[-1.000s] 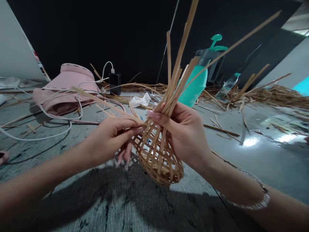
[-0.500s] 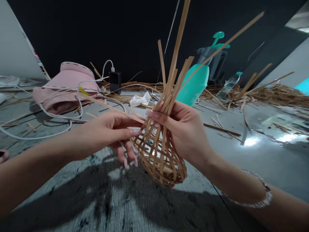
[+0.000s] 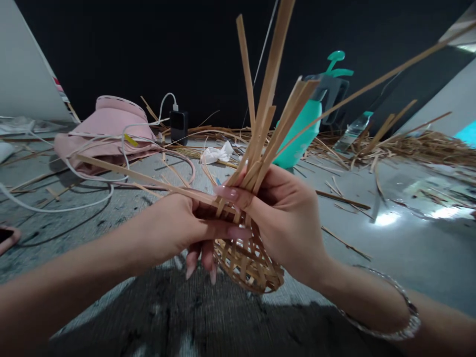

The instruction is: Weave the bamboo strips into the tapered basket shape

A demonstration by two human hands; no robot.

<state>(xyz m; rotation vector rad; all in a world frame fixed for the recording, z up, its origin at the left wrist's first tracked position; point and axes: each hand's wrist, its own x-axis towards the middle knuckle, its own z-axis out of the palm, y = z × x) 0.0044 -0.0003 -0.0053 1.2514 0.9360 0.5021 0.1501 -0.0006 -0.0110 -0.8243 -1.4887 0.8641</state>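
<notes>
A small woven bamboo basket [image 3: 253,265] hangs tilted between my hands, its loose strips [image 3: 268,89] bundled and fanning upward. My right hand [image 3: 284,213] is closed round the neck of that bundle, thumb pressed on the crossing strips. From the left, my left hand [image 3: 193,218] grips the basket's side, its thumb lying across the weave and two fingertips hanging below. One flat strip [image 3: 122,171] runs out over the back of the left hand to the left. Another long strip [image 3: 379,79] reaches up to the right. Part of the weave is hidden behind my fingers.
Behind stand a teal spray bottle [image 3: 297,136], a clear plastic bottle [image 3: 353,131] and a black power bank [image 3: 179,127] with a white cable. A pink sun visor hat [image 3: 115,119] and crumpled tissue [image 3: 217,152] lie left. Bamboo scraps [image 3: 431,148] litter the grey floor. A phone [image 3: 7,238] shows far left.
My left hand has shifted right and down, its thumb now farther across the weave. The basket and its strips have tilted and come somewhat closer to view. The right hand keeps its hold.
</notes>
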